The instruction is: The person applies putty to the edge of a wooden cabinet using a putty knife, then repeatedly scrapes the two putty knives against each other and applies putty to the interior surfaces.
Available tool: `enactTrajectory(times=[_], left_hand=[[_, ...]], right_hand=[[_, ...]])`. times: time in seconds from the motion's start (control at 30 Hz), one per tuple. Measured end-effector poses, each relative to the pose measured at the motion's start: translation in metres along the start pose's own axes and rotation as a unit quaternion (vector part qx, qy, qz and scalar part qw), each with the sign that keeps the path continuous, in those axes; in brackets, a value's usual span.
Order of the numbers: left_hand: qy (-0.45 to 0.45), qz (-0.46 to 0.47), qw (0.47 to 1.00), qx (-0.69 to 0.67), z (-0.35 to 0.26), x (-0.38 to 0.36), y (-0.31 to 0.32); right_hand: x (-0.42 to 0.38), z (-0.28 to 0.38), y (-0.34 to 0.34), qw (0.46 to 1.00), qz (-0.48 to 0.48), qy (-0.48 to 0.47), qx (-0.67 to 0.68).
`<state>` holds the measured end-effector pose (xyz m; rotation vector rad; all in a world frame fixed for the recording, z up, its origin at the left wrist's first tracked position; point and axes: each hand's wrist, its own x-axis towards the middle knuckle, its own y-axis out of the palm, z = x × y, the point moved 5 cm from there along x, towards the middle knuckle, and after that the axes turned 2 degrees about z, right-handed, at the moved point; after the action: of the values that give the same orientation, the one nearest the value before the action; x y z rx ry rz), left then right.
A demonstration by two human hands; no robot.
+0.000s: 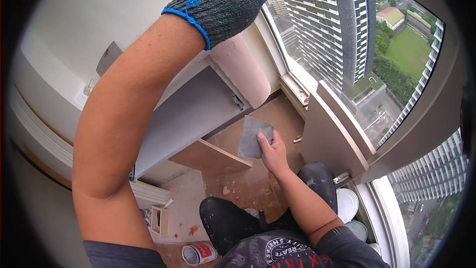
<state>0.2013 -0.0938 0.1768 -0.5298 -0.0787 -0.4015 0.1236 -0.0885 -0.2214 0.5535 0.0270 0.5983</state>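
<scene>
My left hand (218, 7) wears a dark knitted glove with a blue cuff and is raised high at the top of the view, close to the window frame. Its back faces me and hides most of the fingers. Lower down, in front of my knees, my right hand (274, 153) is bare. Its thumb lies on top of a thin, square grey plate (250, 136) and its fingers curl beneath, so the hand is shut on it. Pale smears mark the plate's surface.
A grey cabinet panel (193, 114) and a brown board (213, 156) lie left of the plate. Loose panels (329, 131) lean by the window on the right. A paint can (199, 253) stands near my knee; white lids (347, 204) are at right. A pinkish rounded block (243, 72) sits under the window.
</scene>
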Motion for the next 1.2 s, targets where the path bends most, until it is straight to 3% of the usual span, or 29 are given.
enactTrajectory(times=[0.03, 0.07, 0.17, 0.23, 0.33, 0.37, 0.4, 0.43, 0.47, 0.53, 0.7, 0.73, 0.8, 0.83, 0.9, 0.97, 1.0, 1.03, 1.1, 1.2], left_hand=[[-0.003, -0.018, 1.000, 0.003, 0.001, -0.002, -0.008], [-0.030, 0.073, 0.997, -0.017, 0.002, 0.001, -0.004], [-0.057, 0.024, 0.996, -0.057, 0.003, -0.013, -0.008], [-0.101, -0.007, 0.987, -0.127, 0.010, -0.034, -0.010], [-0.103, -0.060, 0.961, -0.251, 0.002, -0.095, -0.018], [-0.233, -0.010, 0.896, -0.376, -0.003, -0.125, -0.005], [-0.266, 0.000, 0.865, -0.425, -0.015, -0.152, -0.002], [-0.219, -0.013, 0.893, -0.393, -0.032, -0.185, 0.015], [-0.349, 0.018, 0.787, -0.508, -0.047, -0.216, 0.027], [-0.453, 0.023, 0.704, -0.546, -0.098, -0.306, 0.105], [-0.642, -0.019, 0.230, -0.731, -0.296, -0.443, 0.235], [-0.606, -0.036, 0.277, -0.745, -0.341, -0.460, 0.269], [-0.563, 0.036, 0.395, -0.725, -0.365, -0.466, 0.277], [-0.550, 0.126, 0.461, -0.685, -0.358, -0.463, 0.264], [-0.530, 0.238, 0.530, -0.618, -0.342, -0.461, 0.230], [-0.531, 0.272, 0.542, -0.592, -0.335, -0.450, 0.212], [-0.587, 0.196, 0.537, -0.573, -0.327, -0.452, 0.207], [-0.668, 0.126, 0.464, -0.568, -0.323, -0.458, 0.193], [-0.704, 0.073, 0.360, -0.607, -0.335, -0.470, 0.203], [-0.651, -0.018, 0.388, -0.652, -0.322, -0.440, 0.175]], right_hand=[[0.000, 0.004, -0.001, 1.000, -0.001, 0.003, 0.000], [0.000, 0.006, -0.002, 1.000, -0.001, 0.007, 0.000], [0.002, 0.000, -0.001, 1.000, 0.014, 0.014, 0.004], [-0.001, 0.000, 0.002, 0.993, 0.030, 0.036, 0.111], [0.000, -0.003, 0.003, 0.970, 0.047, 0.081, 0.225], [-0.001, -0.007, 0.001, 0.961, 0.050, 0.099, 0.255], [-0.004, -0.010, -0.002, 0.961, 0.047, 0.125, 0.243], [-0.007, -0.014, -0.005, 0.961, 0.043, 0.150, 0.230], [-0.012, -0.017, -0.007, 0.960, 0.040, 0.178, 0.214], [-0.021, -0.022, 0.002, 0.949, 0.062, 0.238, 0.197], [-0.065, -0.074, 0.037, 0.875, 0.155, 0.413, 0.200], [-0.076, -0.073, 0.043, 0.859, 0.168, 0.446, 0.186], [-0.080, -0.073, 0.044, 0.865, 0.153, 0.446, 0.171], [-0.081, -0.073, 0.044, 0.869, 0.146, 0.444, 0.165], [-0.068, -0.081, 0.034, 0.891, 0.108, 0.403, 0.178], [-0.041, -0.061, 0.026, 0.911, 0.066, 0.343, 0.218], [-0.037, -0.045, 0.023, 0.942, 0.027, 0.302, 0.141], [-0.033, -0.052, 0.014, 0.959, 0.013, 0.279, 0.050], [-0.034, -0.079, -0.005, 0.964, -0.018, 0.234, -0.128], [-0.061, -0.082, 0.016, 0.958, -0.010, 0.181, -0.223]])
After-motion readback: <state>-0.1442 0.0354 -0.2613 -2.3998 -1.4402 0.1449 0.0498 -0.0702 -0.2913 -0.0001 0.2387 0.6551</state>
